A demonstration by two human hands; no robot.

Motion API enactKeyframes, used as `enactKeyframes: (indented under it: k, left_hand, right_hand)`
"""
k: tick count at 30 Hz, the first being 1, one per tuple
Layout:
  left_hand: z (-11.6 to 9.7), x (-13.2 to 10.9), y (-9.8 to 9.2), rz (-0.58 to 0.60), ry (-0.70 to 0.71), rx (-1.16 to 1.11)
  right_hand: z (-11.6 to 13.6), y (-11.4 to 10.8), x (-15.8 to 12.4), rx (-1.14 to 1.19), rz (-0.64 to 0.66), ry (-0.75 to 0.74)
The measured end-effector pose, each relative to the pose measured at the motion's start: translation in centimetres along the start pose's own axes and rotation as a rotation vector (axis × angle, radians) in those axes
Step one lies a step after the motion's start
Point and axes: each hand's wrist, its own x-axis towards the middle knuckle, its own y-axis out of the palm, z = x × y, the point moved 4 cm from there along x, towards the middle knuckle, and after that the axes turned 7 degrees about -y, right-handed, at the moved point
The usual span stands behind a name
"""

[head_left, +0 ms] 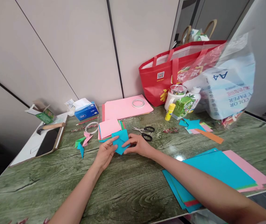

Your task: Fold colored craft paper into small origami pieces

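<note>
Observed from beside the table: the green wood-grain table [128, 193] carries the whole layout. At the back stand a red shopping bag [161, 84] and a clear plastic bag [231, 90] of A4 coloured paper, the latter leaning over the right end. A fanned stack of large sheets [217, 171], blue on top of pink, lies near the right forearm. Large pink sheets [123, 107] lie against the wall with a tape ring [138, 103] on them. A pile of small squares [109, 127], pink uppermost, sits just behind the work. Scissors [145, 132] lie just beyond the right hand; a yellow glue stick [170, 112] stands further back.

The blue folded paper [121, 141] is at the table's middle, held just above or on the surface; which, I cannot tell. The left hand [106, 154] pinches its left edge, fingers curled under. The right hand [139, 145] grips the right corner, thumb and fingers closed on it.

Judgement: a fold is in hand, with the piece already creased several times. A further crease would call for matched edges, one hand pinning the piece and the other pressing the fold flat
</note>
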Motion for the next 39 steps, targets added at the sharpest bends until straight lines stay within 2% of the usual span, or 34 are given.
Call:
enactKeyframes:
  k: [4, 8, 16, 22, 30, 36, 39]
  left_hand:
    - [0.1, 0.1, 0.1, 0.020, 0.036, -0.002]
    - [0.0, 0.0, 0.1, 0.009, 0.061, -0.014]
    - [0.0, 0.3, -0.2, 0.001, 0.031, -0.090]
    - [0.0, 0.1, 0.0, 0.017, 0.068, -0.039]
    - [-0.2, -0.2, 0.4, -0.020, 0.098, -0.003]
    - [0.2, -0.1, 0.3, -0.055, 0.111, 0.079]
    - [0.2, -0.1, 0.3, -0.067, 0.117, 0.088]
  right_hand:
    - [0.1, -0.1, 0.1, -0.050, -0.087, 0.040]
    - [-0.3, -0.2, 0.0, 0.058, -0.143, 0.145]
    - [-1.0, -0.4, 0.3, 0.072, -0.126, 0.032]
    - [-0.6, -0.3, 0.2, 0.061, -0.113, 0.081]
    - [-1.2, -0.5, 0.0, 0.056, -0.215, 0.187]
    - [-1.5, -0.3, 0.0, 0.119, -0.233, 0.177]
    - [-1.1, -0.2, 0.0, 0.153, -0.218, 0.124]
